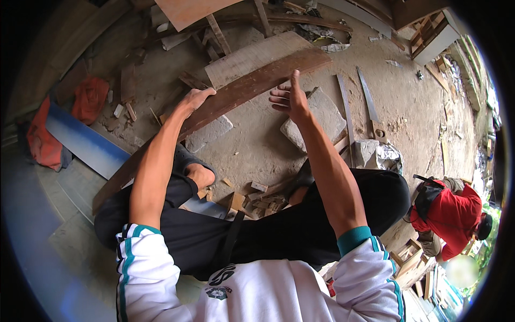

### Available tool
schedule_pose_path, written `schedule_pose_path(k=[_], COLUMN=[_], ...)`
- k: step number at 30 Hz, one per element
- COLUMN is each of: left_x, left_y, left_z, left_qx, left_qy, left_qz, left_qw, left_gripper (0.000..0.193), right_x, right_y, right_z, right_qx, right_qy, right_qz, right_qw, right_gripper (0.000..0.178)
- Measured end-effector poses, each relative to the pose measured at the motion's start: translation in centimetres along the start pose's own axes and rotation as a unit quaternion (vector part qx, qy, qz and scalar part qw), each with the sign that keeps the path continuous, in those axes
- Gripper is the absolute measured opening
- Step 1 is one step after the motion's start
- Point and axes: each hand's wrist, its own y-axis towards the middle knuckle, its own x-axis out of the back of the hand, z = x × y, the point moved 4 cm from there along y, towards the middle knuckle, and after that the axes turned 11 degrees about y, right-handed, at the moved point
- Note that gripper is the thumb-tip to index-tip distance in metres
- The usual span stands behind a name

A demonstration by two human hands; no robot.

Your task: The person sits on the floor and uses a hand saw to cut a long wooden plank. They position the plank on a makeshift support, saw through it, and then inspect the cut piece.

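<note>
A long reddish-brown wooden plank point(252, 80) runs slantwise from beside my left thigh up to the far right. My left hand point(196, 101) is closed on it about midway along. Against the plank's far side is a paler, flat wooden board point(263, 56). My right hand point(291, 97) is held up near the plank's right part, its fingers apart and its thumb pointing up. Nothing is in that hand, and whether it touches the plank is hard to tell. Under it lies a grey concrete block point(316, 121); a second block point(209, 134) sits below the plank.
To the right lie a handsaw point(370, 102) and a narrow metal strip point(346, 110). Wood offcuts point(260, 201) are scattered between my feet. A blue-white panel point(86, 140) and orange cloth point(90, 100) are at left. Another person in red point(453, 217) is bent over at far right.
</note>
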Motion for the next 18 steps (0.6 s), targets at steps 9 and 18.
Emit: schedule_pose_path(k=[9, 18], left_x=[-0.1, 1.5], left_y=[-1.4, -6.4], left_z=[-0.6, -3.9], left_qx=[-0.005, -0.168], left_qy=[-0.017, -0.026], left_qz=[0.005, -0.086], left_qw=[1.0, 0.982], left_gripper=[0.052, 0.046], right_x=[14.7, 10.0], right_y=[-1.0, -3.3], right_z=[-5.2, -6.4], right_qx=[0.0, -0.106], right_qy=[-0.021, -0.103], right_qz=[-0.203, -0.131], right_qw=[0.979, 0.98], right_gripper=[0.081, 0.064])
